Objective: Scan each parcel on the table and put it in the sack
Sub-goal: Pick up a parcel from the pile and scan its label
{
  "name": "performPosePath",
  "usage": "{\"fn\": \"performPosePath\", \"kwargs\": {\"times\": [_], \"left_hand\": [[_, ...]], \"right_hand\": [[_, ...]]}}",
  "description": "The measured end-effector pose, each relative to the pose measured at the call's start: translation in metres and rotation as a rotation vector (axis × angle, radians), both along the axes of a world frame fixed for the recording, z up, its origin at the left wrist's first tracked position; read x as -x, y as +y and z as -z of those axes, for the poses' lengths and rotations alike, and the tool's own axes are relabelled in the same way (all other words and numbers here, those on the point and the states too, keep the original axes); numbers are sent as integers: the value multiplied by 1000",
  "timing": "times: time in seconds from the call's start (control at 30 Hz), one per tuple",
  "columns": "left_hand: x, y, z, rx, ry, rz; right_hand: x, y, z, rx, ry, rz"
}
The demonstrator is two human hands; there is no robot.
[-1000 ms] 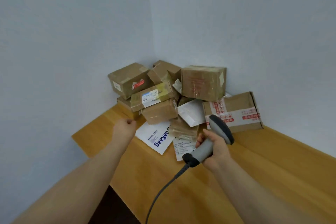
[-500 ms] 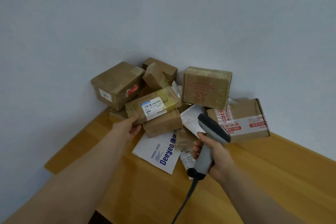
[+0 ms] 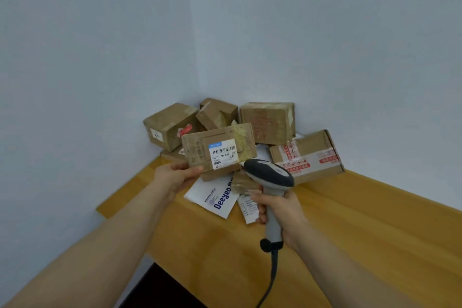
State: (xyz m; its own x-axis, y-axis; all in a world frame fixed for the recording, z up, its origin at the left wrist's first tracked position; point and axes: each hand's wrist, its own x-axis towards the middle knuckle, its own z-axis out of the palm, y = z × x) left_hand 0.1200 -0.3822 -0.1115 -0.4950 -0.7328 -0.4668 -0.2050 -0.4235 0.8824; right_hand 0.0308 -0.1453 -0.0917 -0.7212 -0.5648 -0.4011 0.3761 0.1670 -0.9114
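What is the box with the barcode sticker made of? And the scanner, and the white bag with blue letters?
Box: matte brown cardboard, with glossy yellowish tape and a paper label. Scanner: likely hard plastic, smooth grey handle, dark head. White bag: probably thin plastic or paper; flat and creased.

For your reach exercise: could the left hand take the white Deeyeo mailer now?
Probably not: the left hand is gripping a labelled box, though the mailer lies mostly uncovered just below it.
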Motion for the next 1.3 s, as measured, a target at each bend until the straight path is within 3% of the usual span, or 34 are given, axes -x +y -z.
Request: {"fn": "performPosePath", "kwargs": {"times": [0.27,0.63,1.3], "left_hand": [[-23,48,-14,83,-61,-13],[-5,80,-27,116,-67,59],[15,54,-21,58,-28,208]], "right_hand": [[-21,46,-20,-48,56,-101],[-23,78,-32,-59,86,-11],[-30,63,-30,-91,60,152]]}}
